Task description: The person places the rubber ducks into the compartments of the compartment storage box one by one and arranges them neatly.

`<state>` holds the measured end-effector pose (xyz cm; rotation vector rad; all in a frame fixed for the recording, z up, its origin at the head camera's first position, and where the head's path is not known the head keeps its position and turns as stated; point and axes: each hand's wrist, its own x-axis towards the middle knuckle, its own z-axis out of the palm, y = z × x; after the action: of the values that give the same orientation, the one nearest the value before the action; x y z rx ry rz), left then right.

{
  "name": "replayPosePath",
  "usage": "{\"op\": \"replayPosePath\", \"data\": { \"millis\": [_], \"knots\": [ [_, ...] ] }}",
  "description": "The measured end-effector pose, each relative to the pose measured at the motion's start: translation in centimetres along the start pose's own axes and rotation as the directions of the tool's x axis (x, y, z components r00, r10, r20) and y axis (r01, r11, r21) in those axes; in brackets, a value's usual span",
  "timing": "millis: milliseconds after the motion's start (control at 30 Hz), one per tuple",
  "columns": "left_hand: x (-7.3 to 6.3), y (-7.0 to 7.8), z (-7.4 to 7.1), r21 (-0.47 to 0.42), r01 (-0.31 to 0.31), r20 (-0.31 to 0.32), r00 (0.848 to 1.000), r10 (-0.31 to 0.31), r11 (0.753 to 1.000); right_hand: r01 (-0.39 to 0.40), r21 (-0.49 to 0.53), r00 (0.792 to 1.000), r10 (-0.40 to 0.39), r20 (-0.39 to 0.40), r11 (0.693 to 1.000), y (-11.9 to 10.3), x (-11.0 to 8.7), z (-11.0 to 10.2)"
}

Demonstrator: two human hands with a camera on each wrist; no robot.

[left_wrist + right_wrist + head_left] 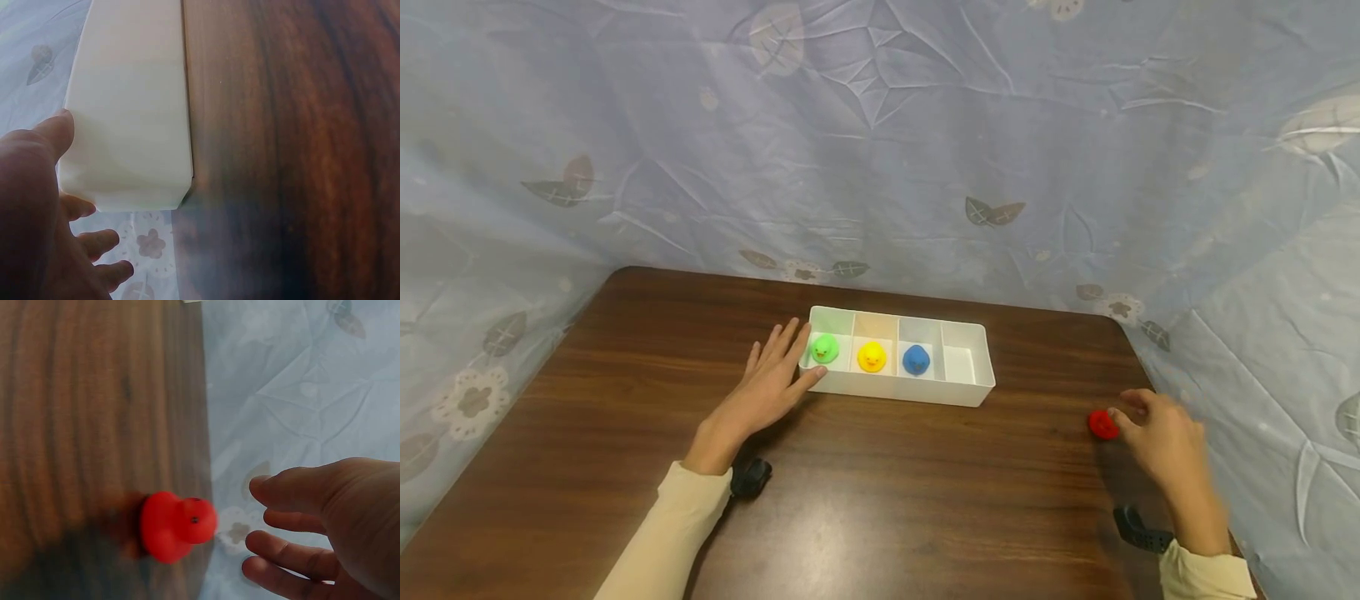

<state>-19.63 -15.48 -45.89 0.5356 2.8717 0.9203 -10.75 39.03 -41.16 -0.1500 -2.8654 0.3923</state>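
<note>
A white box (895,387) with a row of compartments stands toward the back of the table. From the left it holds a green duck (824,348), a yellow duck (872,357) and a blue duck (916,360); the rightmost compartment has none. My left hand (763,392) rests against the box's left end, its fingers spread, the thumb at the front rim. On the right side of the table sits a red duck (167,526), upright. Close above it hovers my right hand (1168,442), thumb and fingers apart and, in the right wrist view, not touching it.
The brown wooden table (925,492) runs back to a patterned grey-blue cloth (880,183) that hangs behind and along the sides. A dark wrist strap (1138,532) sits on the right wrist, a small black device (751,479) at the left.
</note>
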Motion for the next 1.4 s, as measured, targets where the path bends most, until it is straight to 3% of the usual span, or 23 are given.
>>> {"op": "replayPosePath", "data": {
  "millis": [167, 400, 967, 1133, 1400],
  "knots": [
    [0.1, 0.1, 0.0, -0.007, -0.006, -0.002, 1.0, 0.006, 1.0, 0.0, -0.024, 1.0, 0.0, 0.013, 1.0, 0.6, -0.5, 1.0],
    [0.1, 0.2, 0.0, 0.0, 0.0, 0.0, 1.0, 0.0, 1.0, -0.051, -0.032, 0.989, 0.055, 0.136, 0.998, 1.0, -0.5, 1.7],
    [-0.1, 0.0, 0.0, 0.0, -0.001, -0.001, 1.0, 0.001, 1.0, -0.08, -0.014, 0.98, 0.081, 0.184, 0.997, 1.1, -0.2, 2.5],
    [-0.1, -0.1, 0.0, 0.003, 0.0, -0.004, 1.0, 0.0, 1.0, -0.061, -0.013, 0.985, 0.062, 0.162, 0.998, 0.9, 0.0, 2.7],
    [0.0, 0.0, -0.1, 0.006, -0.001, -0.006, 1.0, 0.001, 1.0, 0.04, -0.005, 0.995, -0.039, 0.094, 0.999, -0.6, 0.9, 2.6]
  ]
}}
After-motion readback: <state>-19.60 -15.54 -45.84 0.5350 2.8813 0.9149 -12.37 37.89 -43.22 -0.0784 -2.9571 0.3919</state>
